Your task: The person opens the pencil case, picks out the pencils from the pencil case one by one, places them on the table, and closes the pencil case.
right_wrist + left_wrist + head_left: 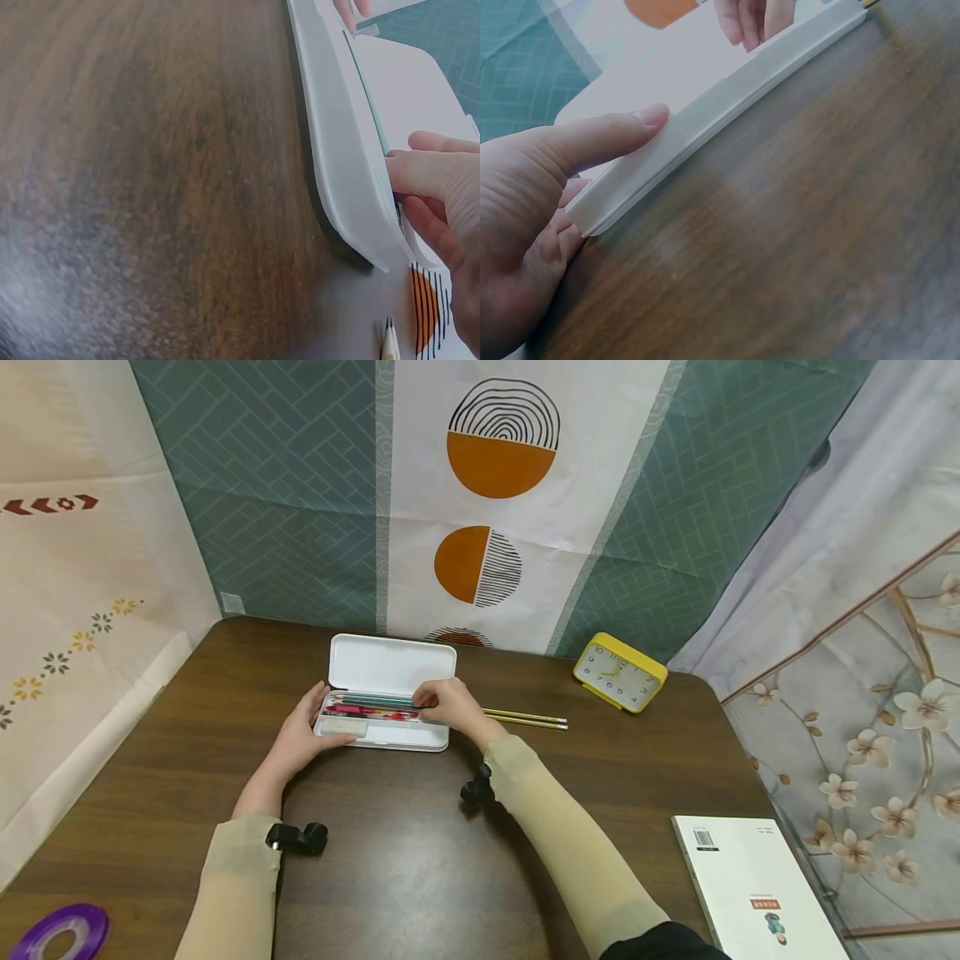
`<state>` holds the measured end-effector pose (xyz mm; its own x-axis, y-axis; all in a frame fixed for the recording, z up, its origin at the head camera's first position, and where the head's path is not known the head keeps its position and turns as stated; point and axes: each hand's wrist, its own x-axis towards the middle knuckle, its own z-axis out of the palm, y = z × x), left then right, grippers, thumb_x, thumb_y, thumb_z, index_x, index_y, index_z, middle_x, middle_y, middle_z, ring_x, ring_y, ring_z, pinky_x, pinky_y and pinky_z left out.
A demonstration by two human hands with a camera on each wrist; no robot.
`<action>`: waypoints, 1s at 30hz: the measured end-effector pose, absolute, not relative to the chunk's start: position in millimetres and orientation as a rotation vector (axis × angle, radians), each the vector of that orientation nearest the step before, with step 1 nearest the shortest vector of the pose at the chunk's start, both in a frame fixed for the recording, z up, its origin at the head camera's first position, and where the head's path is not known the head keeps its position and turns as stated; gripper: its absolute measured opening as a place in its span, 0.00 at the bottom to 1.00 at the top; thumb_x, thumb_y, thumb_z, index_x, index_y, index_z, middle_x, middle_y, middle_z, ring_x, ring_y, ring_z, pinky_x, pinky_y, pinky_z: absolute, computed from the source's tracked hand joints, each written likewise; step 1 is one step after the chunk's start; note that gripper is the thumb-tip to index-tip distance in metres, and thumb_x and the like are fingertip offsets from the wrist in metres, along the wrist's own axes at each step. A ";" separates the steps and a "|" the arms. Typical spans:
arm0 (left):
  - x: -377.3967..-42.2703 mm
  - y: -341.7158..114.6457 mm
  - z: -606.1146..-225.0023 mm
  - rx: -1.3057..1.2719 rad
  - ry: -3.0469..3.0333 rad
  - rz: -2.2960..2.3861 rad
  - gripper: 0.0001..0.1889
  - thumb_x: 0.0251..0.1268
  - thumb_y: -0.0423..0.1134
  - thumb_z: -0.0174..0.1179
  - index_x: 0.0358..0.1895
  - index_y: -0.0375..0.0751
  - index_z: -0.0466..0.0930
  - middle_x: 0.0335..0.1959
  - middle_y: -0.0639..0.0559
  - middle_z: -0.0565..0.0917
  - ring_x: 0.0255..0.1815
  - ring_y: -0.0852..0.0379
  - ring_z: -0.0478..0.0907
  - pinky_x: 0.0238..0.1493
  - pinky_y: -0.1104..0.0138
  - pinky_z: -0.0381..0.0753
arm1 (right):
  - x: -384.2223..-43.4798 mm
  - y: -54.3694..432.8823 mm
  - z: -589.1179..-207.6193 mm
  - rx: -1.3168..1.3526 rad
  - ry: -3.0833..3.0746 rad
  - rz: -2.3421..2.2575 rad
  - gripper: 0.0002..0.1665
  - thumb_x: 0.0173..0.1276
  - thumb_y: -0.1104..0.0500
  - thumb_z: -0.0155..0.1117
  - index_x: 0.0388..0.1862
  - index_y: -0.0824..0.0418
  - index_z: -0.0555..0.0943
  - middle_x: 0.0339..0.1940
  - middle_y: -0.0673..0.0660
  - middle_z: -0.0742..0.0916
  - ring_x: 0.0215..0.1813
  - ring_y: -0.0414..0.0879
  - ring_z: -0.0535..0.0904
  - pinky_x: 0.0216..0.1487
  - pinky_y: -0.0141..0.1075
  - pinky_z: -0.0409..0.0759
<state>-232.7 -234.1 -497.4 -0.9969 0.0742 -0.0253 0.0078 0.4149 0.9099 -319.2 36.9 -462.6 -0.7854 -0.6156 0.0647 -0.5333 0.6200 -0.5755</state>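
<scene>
A white pencil case (pixel 408 739) lies with its lid (pixel 390 664) raised at the back of the table. My left hand (pixel 298 739) grips its left end, the thumb over the front wall, as the left wrist view shows. Inside, a teal pencil (pixel 373 106) runs lengthwise, and my right hand (pixel 448 706) pinches it near its right end. Red pens (pixel 375 712) and a white eraser (pixel 343 727) lie in the case too. The right fingertips are partly hidden in the wrist views.
Two yellow pencils (pixel 528 719) lie right of the case, partly behind the right hand. A yellow clock (pixel 619 672) stands at the back right. A white book (pixel 757 885) lies at the right front, and a purple ring-shaped roll (pixel 93 927) at the left front.
</scene>
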 end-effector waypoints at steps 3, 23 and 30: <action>-232.7 -233.9 -497.5 0.075 2.589 1.660 0.62 0.52 0.46 0.75 0.79 0.40 0.35 0.79 0.36 0.48 0.79 0.35 0.47 0.74 0.40 0.52 | -319.1 36.7 -462.9 -0.970 2.713 -0.879 0.09 0.60 0.65 0.72 0.40 0.61 0.85 0.37 0.55 0.90 0.41 0.45 0.85 0.44 0.30 0.82; -233.8 -233.0 -496.2 0.087 2.587 1.657 0.60 0.54 0.45 0.73 0.79 0.38 0.35 0.79 0.35 0.48 0.78 0.34 0.47 0.74 0.40 0.51 | -317.7 33.9 -462.0 -0.924 2.770 -0.784 0.10 0.64 0.64 0.68 0.44 0.62 0.87 0.39 0.54 0.91 0.42 0.43 0.86 0.45 0.30 0.83; -234.0 -233.8 -497.4 0.089 2.590 1.669 0.61 0.53 0.45 0.74 0.79 0.38 0.35 0.79 0.35 0.48 0.79 0.35 0.47 0.74 0.41 0.52 | -318.3 34.2 -461.7 -0.949 2.787 -0.795 0.10 0.63 0.65 0.67 0.44 0.62 0.87 0.37 0.54 0.91 0.41 0.43 0.87 0.44 0.30 0.83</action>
<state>-234.0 -233.8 -497.4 -0.9966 0.0803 -0.0180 0.0167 0.4126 0.9108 -318.3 34.2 -461.7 -0.8024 -0.5917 0.0776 -0.5436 0.6711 -0.5041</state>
